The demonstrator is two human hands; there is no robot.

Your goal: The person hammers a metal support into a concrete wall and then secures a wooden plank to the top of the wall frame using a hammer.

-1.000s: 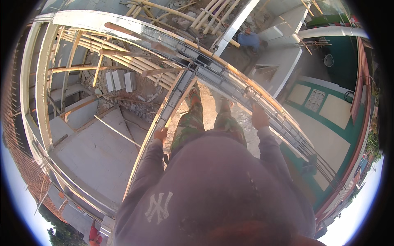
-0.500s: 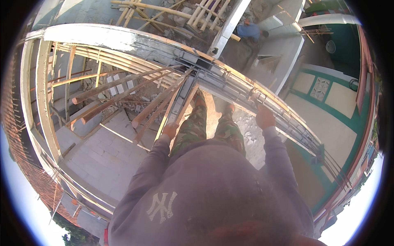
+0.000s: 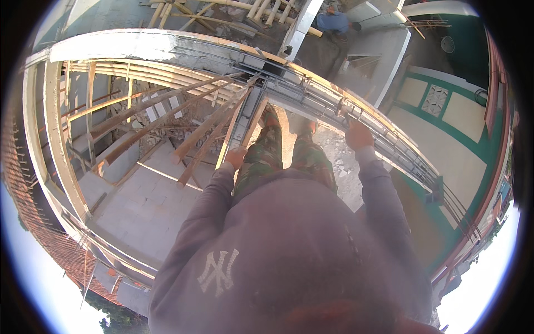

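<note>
My left hand [image 3: 236, 157] is curled over the side of a narrow wooden formwork board [image 3: 227, 146], beside the rebar cage [image 3: 245, 125] running toward me. Over on the right, my right hand [image 3: 359, 136] is closed in a fist against the long rebar cage [image 3: 389, 149] that crosses in front of me. Whatever lies inside that fist is hidden. Both cages meet at a junction [image 3: 261, 80] ahead of my feet. My legs, in camouflage trousers [image 3: 264, 158], stand between the two hands.
Several round wooden poles [image 3: 150, 122] slant out left of the junction. Pale concrete beams [image 3: 119, 45] and bamboo poles [image 3: 156, 78] frame a lower level with rubble. A person in a blue shirt [image 3: 332, 23] is below at the far side. A green-and-cream wall [image 3: 445, 145] stands right.
The view has shifted slightly, so the beams and poles sit a little higher and further left. Both hands stay at about the same places on the frame.
</note>
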